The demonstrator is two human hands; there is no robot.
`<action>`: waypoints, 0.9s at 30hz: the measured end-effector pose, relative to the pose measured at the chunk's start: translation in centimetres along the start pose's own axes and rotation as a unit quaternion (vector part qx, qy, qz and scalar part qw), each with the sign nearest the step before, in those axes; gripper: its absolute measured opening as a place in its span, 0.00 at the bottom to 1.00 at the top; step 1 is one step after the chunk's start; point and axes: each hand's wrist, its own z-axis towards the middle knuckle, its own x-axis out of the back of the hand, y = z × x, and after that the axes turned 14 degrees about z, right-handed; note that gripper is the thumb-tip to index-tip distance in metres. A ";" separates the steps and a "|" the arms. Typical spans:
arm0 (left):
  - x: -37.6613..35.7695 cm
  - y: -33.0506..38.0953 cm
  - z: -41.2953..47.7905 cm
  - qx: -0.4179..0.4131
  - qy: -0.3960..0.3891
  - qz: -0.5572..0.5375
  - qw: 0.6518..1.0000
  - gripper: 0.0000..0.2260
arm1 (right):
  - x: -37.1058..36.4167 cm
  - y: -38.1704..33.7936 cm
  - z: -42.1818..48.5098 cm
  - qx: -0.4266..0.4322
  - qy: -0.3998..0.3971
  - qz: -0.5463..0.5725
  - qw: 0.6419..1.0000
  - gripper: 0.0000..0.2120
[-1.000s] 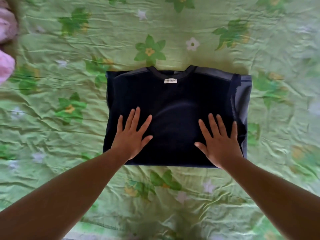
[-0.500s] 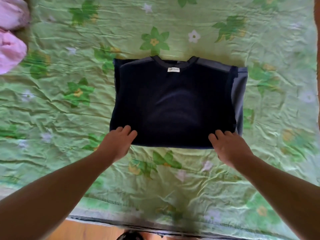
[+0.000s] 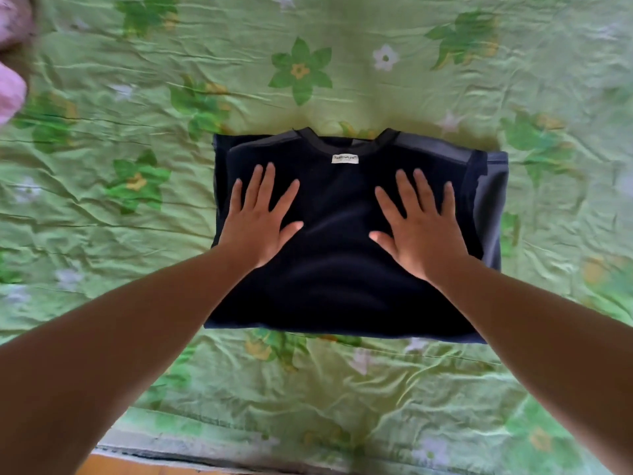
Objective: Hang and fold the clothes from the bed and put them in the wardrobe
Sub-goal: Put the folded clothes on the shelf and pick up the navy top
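The dark navy shirt (image 3: 346,269) lies folded into a rough rectangle in the middle of the bed, neckline pointing away from the person, with a small white label (image 3: 345,159) showing just inside the collar. Grey panels run along its shoulders and down its right edge, where a folded-in layer shows at the side. The left hand (image 3: 257,224) rests flat on the left half of the shirt, fingers straight and spread wide, thumb angled in toward the centre. The right hand (image 3: 423,231) mirrors it on the right half, palm down, fingers likewise spread and straight, thumb pointing inward; neither hand grips any fabric. Both bare forearms reach in from the lower corners of the view. Under the shirt is a wrinkled light green bedsheet (image 3: 342,389) printed with green, yellow-centred and white flowers. At the far left edge sits some pink fabric (image 3: 10,94), well apart from the shirt. A strip of wooden floor (image 3: 113,466) shows below the near edge of the bed.
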 end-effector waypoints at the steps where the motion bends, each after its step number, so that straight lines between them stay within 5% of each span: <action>1: -0.6 0.0 0.7 0.008 -0.003 0.000 1.000 0.33 | -0.7 0.4 1.1 -0.014 0.009 0.000 1.000 0.37; 11: -3.0 -2.2 -3.8 0.078 0.009 -0.031 0.996 0.32 | -0.6 3.8 0.9 -0.084 -0.017 0.018 0.996 0.40; 17: -4.5 -1.4 -10.9 0.117 -0.008 -0.102 0.988 0.33 | 0.7 -7.6 3.3 0.168 -0.059 0.014 0.984 0.34; 20: -4.3 -0.8 -11.6 0.158 -0.003 -0.164 0.974 0.32 | 1.2 -13.1 6.7 0.194 -0.074 -0.002 0.978 0.30; 23: -2.6 -0.6 -11.4 0.216 0.016 -0.276 0.936 0.32 | 3.4 -17.6 9.8 0.179 -0.039 -0.046 0.982 0.24; 27: -1.0 -1.4 -11.8 0.322 -0.036 -0.468 0.822 0.30 | 5.6 -22.0 13.5 0.280 -0.041 -0.118 0.952 0.34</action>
